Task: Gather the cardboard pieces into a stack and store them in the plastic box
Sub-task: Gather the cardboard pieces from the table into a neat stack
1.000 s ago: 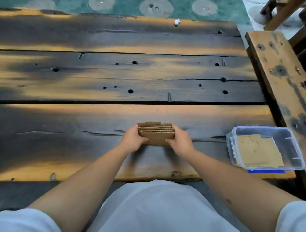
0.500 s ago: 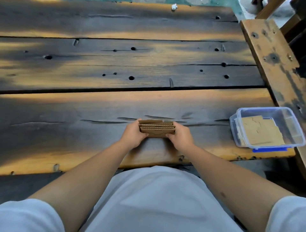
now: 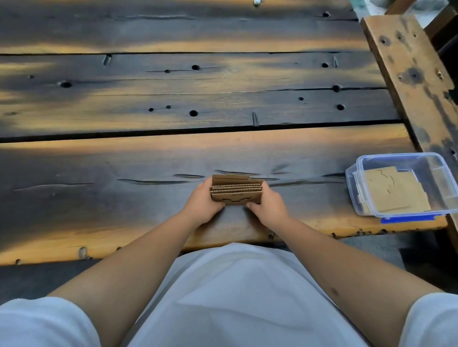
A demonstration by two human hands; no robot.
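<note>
A stack of brown cardboard pieces (image 3: 236, 192) stands on edge on the dark wooden table (image 3: 173, 158), near its front edge. My left hand (image 3: 202, 205) grips the stack's left end and my right hand (image 3: 269, 206) grips its right end, thumbs on the near face. At the right, a clear plastic box (image 3: 357, 178) with a blue clip sits open on the table's front right corner. Flat cardboard pieces (image 3: 394, 193) lie inside it.
A worn wooden bench or beam (image 3: 409, 74) runs along the table's right side, just behind the box. The table's planks have gaps and knot holes. A small white object (image 3: 257, 2) lies at the far edge.
The view has tilted down a little, so the table and box sit higher in frame. Both hands keep hold of the stack in the same spot; its pieces look more even.
</note>
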